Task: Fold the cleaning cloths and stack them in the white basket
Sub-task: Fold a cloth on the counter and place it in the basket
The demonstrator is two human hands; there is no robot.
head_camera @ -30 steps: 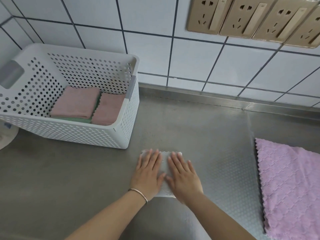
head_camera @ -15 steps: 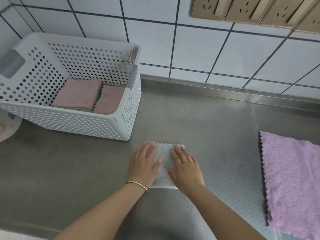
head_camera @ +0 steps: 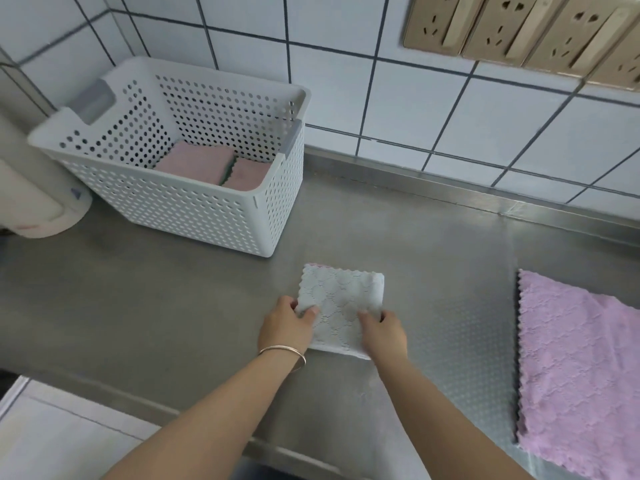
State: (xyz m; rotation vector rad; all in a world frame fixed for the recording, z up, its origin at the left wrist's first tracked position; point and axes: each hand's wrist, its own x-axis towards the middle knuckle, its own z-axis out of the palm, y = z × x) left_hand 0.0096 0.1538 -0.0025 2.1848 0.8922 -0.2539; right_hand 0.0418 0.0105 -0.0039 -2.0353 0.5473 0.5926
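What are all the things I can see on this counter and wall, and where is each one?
Basket: one, white, perforated, back left of counter.
Folded cloths in basket: two pink on top, a green edge between them.
Folded cloth: one, pale white, centre of counter, under both hands.
Flat cloth: one, lilac, right edge of counter.
Counter: one, steel grey.
Wall sockets: a beige row, top right on white tiles.
Bracelet: one, metal, left wrist.
Left hand: gripping cloth's left edge.
Right hand: gripping cloth's right edge.
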